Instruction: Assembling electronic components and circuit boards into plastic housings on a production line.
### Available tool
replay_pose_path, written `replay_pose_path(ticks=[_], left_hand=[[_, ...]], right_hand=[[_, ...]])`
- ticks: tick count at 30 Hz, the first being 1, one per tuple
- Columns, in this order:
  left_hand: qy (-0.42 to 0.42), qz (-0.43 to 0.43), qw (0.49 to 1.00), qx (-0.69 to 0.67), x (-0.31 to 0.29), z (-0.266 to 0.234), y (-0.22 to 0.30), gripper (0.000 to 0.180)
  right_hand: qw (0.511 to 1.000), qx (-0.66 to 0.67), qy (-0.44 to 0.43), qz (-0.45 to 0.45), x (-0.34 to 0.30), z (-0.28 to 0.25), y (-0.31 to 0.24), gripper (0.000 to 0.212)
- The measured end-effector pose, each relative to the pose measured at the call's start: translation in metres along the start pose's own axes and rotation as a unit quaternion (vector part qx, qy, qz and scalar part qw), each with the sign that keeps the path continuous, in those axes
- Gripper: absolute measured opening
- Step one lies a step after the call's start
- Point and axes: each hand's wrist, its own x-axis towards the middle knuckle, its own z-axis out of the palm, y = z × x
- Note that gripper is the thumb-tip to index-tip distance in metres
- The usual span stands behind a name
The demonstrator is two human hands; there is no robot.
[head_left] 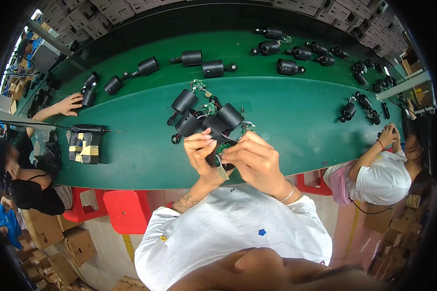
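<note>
My left hand (199, 151) grips a black cylindrical housing (211, 157) close to the table's near edge. A small green circuit board (223, 147) shows in the housing's open end. The fingers of my right hand (255, 156) are pinched at that board, where thin wires seem to run; the exact fingertip contact is hidden. Just beyond my hands lies a cluster of similar black housings (185, 102), some with cable joints. Among them, loose green circuit boards (210, 107) hang out on wires.
A power screwdriver (94, 129) rests on a black block with yellow tape at left. More black housings (191, 57) line the far green strip. A co-worker's hand (69, 104) touches one at left; another co-worker (381, 177) sits at right. Red stools (126, 211) stand along the near edge.
</note>
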Motion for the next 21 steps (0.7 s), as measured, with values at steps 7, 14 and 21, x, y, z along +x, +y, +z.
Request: replay_pose_path(ticks=[7, 14, 21], left_hand=[[-0.065, -0.035, 0.995, 0.064, 0.005, -0.002, 0.008, 0.046], [-0.058, -0.058, 0.994, 0.076, 0.003, -0.001, 0.004, 0.045], [-0.052, -0.038, 0.997, 0.038, 0.0, -0.004, -0.006, 0.046]], right_hand=[[0.988, 0.099, -0.044, 0.107, 0.005, -0.01, 0.019, 0.018], [0.997, 0.052, -0.007, 0.064, -0.003, 0.003, 0.025, 0.019], [0.993, -0.047, 0.091, 0.054, -0.002, 0.008, 0.018, 0.028]])
